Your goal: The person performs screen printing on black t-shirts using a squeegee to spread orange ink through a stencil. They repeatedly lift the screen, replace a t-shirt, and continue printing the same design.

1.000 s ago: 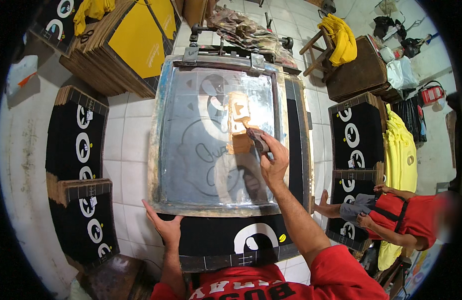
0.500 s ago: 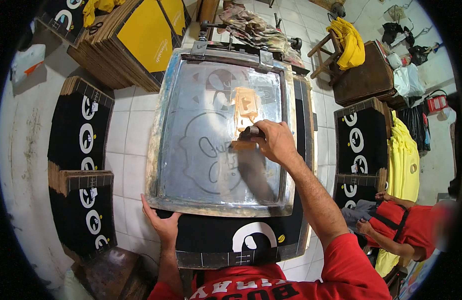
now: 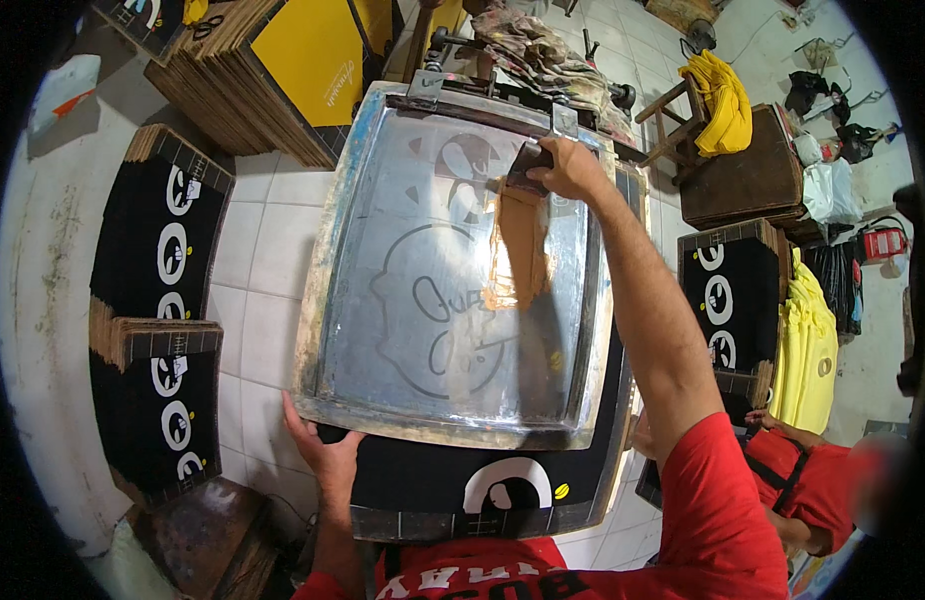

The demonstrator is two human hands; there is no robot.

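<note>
My right hand (image 3: 575, 170) is closed around a small dark squeegee (image 3: 527, 166), its edge against the mesh of a screen-printing frame (image 3: 463, 433). On the near side of the squeegee runs a strip of orange-brown ink (image 3: 520, 245). Faint outlines of a cartoon design show in the grey mesh. My left hand (image 3: 328, 452) grips the frame's near left corner, with the thumb along the front edge. Under the frame lies a board covered in black fabric (image 3: 408, 475), printed with a white ring and a small yellow mark. The squeegee's handle is partly covered by my fingers.
Stacked boards with black printed fabric stand at left (image 3: 163, 380) and right (image 3: 728, 290). Yellow-faced boards (image 3: 308, 70) lean at the far left. Crumpled stained cloth (image 3: 543, 55) lies beyond the frame. Yellow fabric (image 3: 718, 100) drapes a stool. A person in red (image 3: 803, 490) is at the right.
My right hand has pushed the squeegee away from me to the far part of the mesh. The ink blob is now a longer, smoother strip. My left hand stays at the corner.
</note>
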